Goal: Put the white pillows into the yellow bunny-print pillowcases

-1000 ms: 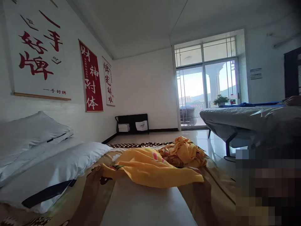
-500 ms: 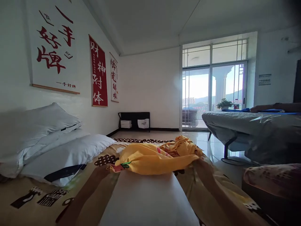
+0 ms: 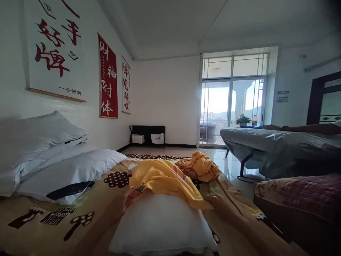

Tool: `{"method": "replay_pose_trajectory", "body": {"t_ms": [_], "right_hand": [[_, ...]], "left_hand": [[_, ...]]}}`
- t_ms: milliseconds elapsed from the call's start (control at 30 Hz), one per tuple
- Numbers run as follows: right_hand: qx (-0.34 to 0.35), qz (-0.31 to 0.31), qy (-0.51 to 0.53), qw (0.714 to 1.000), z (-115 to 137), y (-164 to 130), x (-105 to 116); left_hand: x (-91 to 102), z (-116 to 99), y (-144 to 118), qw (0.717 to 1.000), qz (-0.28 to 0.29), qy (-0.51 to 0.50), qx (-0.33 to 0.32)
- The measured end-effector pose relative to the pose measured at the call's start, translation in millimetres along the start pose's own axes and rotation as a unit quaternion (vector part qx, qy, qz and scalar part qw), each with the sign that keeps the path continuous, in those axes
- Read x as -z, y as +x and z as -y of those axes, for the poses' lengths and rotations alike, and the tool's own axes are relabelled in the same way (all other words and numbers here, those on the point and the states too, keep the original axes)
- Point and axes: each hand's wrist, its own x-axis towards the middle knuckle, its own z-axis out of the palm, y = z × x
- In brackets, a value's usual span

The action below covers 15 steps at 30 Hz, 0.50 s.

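A white pillow (image 3: 162, 224) lies in front of me, its far end under a yellow pillowcase (image 3: 160, 176) with pink stripes and a printed fruit or carrot with green leaves. At the pillow's left side, my left hand (image 3: 127, 200) is closed on the pillowcase's edge near that print; its fingers are partly hidden. My right hand (image 3: 216, 203) grips the pillowcase's right corner, beside the pillow. Just beyond lies a bunched heap of yellow cloth (image 3: 201, 167).
Several white pillows (image 3: 80, 167) are stacked at the left of the patterned bedspread (image 3: 106, 188). A low black rack (image 3: 147, 133) stands by the far wall. On the right, another person's arm (image 3: 306, 128) rests on a plastic-covered table (image 3: 266, 138), with a cloth-topped box (image 3: 298, 195) nearer.
Both hands have come down and toward me, drawing the pillowcase's edge lower over the pillow's far end. The view has turned slightly right.
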Motion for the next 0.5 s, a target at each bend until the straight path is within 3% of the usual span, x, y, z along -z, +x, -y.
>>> {"method": "replay_pose_trajectory", "body": {"t_ms": [100, 267, 367, 433, 500], "right_hand": [[0.012, 0.026, -0.065, 0.997, 7, 28, 29], [-0.047, -0.039, -0.181, 0.982, 18, 112, 99], [-0.070, -0.089, -0.191, 0.975, 22, 136, 113], [-0.061, -0.092, -0.180, 0.977, 19, 128, 104], [-0.029, -0.077, -0.156, 0.984, 12, 109, 92]], "left_hand": [[26.9, -15, 19, 0.995, -0.018, 0.097, 0.017], [96.4, -57, 69, 0.976, -0.123, 0.174, 0.035], [115.3, -68, 84, 0.962, -0.185, 0.196, 0.033], [111.3, -60, 78, 0.969, -0.157, 0.189, 0.028], [100.9, -44, 62, 0.984, -0.062, 0.167, 0.017]]}}
